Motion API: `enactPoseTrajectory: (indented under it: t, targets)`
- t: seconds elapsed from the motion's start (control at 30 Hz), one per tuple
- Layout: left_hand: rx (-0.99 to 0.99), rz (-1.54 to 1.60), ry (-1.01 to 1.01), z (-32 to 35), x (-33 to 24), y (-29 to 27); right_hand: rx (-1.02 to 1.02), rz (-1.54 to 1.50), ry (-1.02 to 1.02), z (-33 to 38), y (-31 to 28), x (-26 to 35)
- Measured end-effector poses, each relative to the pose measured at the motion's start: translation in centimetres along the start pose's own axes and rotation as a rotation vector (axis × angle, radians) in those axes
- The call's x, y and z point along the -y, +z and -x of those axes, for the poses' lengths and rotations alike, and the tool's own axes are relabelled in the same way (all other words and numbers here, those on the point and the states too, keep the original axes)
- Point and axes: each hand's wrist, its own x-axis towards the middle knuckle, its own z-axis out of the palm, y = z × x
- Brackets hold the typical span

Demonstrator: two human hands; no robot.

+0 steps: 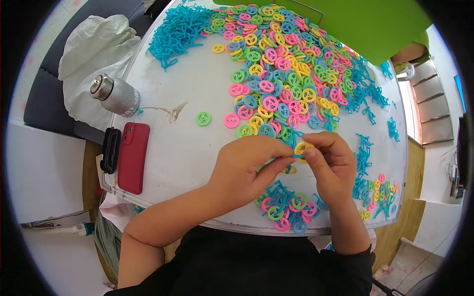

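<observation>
My right hand [334,170] pinches a small yellow plastic wheel [302,147] between thumb and fingers. Thumb and forefinger of my left hand [249,165] are closed on a thin teal plastic piece [298,156] that touches the wheel. Part of that piece is hidden by my fingertips. Both hands are above the table, in front of a big heap of pink, yellow, green and blue wheels [284,81]. Just below them, near the table's front edge, lies a small pile of wheels with teal pieces [289,209].
A heap of teal plastic pieces [180,32] lies at the far left, with more [368,91] at right. On the left are a red phone [133,158], a black case [110,150] and a grey bottle [118,96]. A person in green [365,24] is across the white table [173,103].
</observation>
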Motion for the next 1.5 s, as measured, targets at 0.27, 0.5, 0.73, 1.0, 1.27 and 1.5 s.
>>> enactPoseTrajectory:
  t: [0.27,0.5,0.73,1.0,1.27,1.5]
  targets:
    - [0.025,0.425,-0.252,0.4,-0.5,-0.6,0.120,-0.056,-0.005,0.2,0.1,0.3]
    - [-0.045,0.313,-0.231,0.8,-0.6,0.0,0.138,0.687,-0.397,-0.1,-0.2,1.9]
    - [0.043,0.489,-0.320,1.1,0.4,0.4,0.177,-0.237,0.325,-0.8,-2.6,2.3]
    - [0.269,-0.088,0.214,0.0,-0.7,2.3,-0.345,0.899,-0.047,-2.7,-10.1,-0.6]
    - [0.241,0.033,0.229,-0.5,0.1,-0.4,-0.216,1.253,0.052,-2.7,-6.0,-2.3]
    - [-0.227,0.148,-0.026,-0.6,0.8,-2.0,-0.383,1.044,-0.195,-2.8,-5.6,0.5]
